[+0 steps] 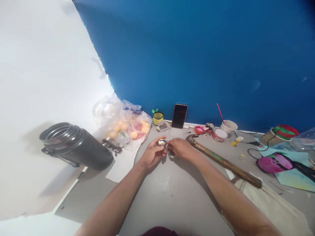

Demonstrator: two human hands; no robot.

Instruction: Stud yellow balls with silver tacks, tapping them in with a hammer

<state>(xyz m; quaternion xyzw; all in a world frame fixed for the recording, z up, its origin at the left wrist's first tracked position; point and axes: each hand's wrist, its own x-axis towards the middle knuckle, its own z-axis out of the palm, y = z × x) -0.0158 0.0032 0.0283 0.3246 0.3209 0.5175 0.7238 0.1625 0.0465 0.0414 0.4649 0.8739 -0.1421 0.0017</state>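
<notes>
My left hand (153, 152) is curled round a small shiny ball (161, 142) studded with silvery pieces, held just above the grey table (157, 196). My right hand (180, 148) is pinched at the ball's right side, fingertips touching it; what sits between those fingertips is too small to name. A few small dark pieces (170, 152) lie on the table under my right hand. A small open box of metal studs (162, 126) stands just beyond the hands.
A long wooden-handled hammer (222, 161) lies to the right. A phone (179, 115) leans on the blue wall, beside a yellow pot (157, 117). A plastic bag of coloured balls (125, 126), glasses (112, 146) and a black jar (76, 146) lie left; paint cups (220, 134) and painted paper right.
</notes>
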